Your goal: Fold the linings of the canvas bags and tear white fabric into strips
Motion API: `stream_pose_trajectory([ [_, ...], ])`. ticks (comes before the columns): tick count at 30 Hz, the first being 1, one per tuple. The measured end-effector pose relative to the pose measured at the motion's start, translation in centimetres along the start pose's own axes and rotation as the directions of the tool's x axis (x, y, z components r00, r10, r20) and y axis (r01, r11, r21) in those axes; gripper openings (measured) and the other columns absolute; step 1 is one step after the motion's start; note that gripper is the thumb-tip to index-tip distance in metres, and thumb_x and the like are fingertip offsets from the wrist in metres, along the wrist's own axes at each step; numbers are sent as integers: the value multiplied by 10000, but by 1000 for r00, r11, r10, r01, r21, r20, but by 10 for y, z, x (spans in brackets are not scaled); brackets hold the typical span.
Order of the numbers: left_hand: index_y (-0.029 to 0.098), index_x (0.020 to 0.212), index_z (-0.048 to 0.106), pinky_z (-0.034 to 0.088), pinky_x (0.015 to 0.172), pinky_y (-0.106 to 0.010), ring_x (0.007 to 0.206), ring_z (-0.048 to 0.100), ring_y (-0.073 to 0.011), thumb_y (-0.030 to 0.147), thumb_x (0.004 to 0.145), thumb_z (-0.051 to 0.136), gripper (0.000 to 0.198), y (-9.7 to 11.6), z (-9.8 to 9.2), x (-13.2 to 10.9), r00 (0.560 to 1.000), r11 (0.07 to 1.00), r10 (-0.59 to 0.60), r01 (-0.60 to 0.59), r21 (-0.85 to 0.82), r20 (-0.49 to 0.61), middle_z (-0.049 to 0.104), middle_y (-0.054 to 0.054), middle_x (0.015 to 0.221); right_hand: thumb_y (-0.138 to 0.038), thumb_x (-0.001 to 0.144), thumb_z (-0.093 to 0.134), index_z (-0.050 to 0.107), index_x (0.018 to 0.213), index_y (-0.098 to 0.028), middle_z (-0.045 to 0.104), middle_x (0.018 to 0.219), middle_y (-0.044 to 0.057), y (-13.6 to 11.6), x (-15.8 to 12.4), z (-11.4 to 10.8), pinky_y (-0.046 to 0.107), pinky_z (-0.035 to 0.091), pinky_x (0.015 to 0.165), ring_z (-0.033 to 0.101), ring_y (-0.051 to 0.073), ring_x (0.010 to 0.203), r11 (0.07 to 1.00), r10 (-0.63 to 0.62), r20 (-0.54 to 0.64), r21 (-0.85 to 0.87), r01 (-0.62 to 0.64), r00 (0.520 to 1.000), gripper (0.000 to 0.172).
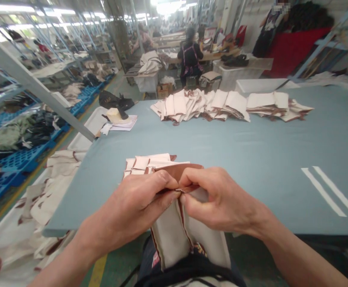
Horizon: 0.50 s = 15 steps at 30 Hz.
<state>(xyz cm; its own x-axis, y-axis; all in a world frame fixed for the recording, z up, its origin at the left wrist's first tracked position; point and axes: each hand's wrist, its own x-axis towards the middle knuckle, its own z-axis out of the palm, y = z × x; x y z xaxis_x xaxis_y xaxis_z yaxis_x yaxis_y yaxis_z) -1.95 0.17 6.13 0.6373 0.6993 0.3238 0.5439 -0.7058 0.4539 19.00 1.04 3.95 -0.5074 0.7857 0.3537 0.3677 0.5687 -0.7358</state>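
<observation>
Between my two hands is a cream fabric piece with brown edges and a brown inner side, its lower part hanging over the table's front edge toward my lap. My left hand pinches its upper edge between thumb and fingers. Right beside it, my right hand pinches the same edge, the fingertips of both hands nearly touching at a brown seam. Just behind my left hand lies a small stack of similar cream pieces with brown trim.
A long row of cream and brown pieces lies along the far side of the blue-green table. Two white strips are at the right. A notebook sits at the far left corner. A white bin of fabric stands left.
</observation>
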Motion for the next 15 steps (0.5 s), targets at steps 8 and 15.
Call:
stream_pose_trajectory([
  [8,174,1033,543,518,726,-241,783,691,-143,107,1044,437,126,-9,20,-5,975,971,219,-215,108,-26,727,-43,884,-107,741,537,523,688,-190,457,616,-71,23,-4,1,204,308,545,402,80,569,946,125,134,282,-159,983,99],
  [15,76,1145,566,569,642,-285,739,702,-183,142,1084,340,243,-11,26,3,929,872,368,-333,359,-32,749,-99,888,-275,737,562,511,680,-197,428,604,-57,30,-1,4,210,269,487,346,92,544,752,307,284,513,-415,908,109],
])
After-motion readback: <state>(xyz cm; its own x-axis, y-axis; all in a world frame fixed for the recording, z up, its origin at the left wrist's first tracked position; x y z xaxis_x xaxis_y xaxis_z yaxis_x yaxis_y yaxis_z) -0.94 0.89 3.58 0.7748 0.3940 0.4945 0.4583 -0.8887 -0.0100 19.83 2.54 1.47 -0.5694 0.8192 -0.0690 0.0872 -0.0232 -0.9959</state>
